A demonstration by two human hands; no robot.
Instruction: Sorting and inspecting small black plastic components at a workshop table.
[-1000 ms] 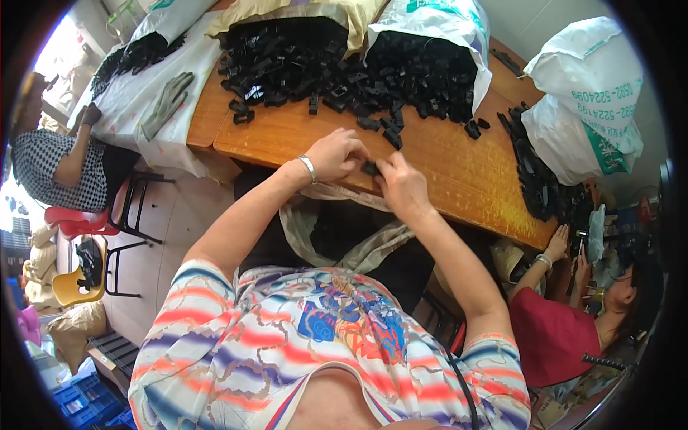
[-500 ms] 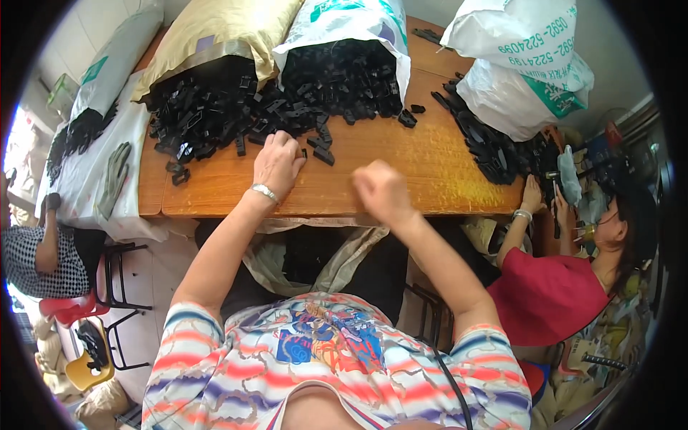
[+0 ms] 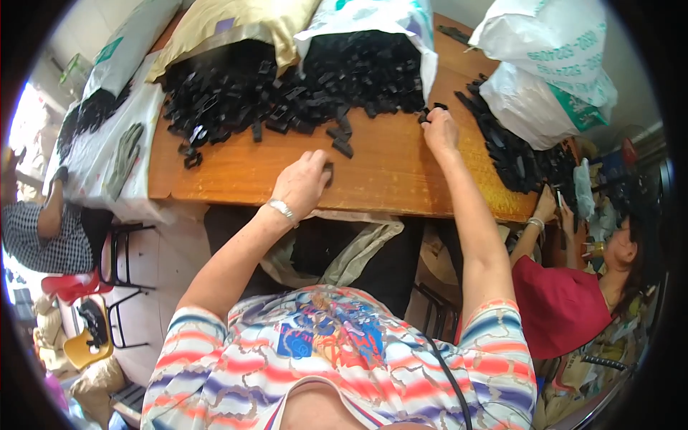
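Note:
My left hand (image 3: 302, 185) rests on the wooden table (image 3: 387, 172), its fingers curled over a small black plastic piece at its fingertips. A watch sits on that wrist. My right hand (image 3: 439, 127) is stretched out to the far side, fingers closed on black pieces at the edge of the big pile of black plastic parts (image 3: 301, 93). The pile spills from a yellow sack (image 3: 236, 29) and a white sack (image 3: 373, 14) lying on the table. A loose black piece (image 3: 342, 147) lies between my hands.
More black parts (image 3: 516, 154) lie at the table's right end beside white sacks (image 3: 552, 64). A person in a red top (image 3: 566, 301) works at the right. Another person in a checked shirt (image 3: 43, 240) sits left. An open bag (image 3: 344, 251) hangs under the table edge.
My right hand has reached forward from the near middle of the table to the pile's edge. My left hand has drawn back a little toward the near edge. The view has tilted.

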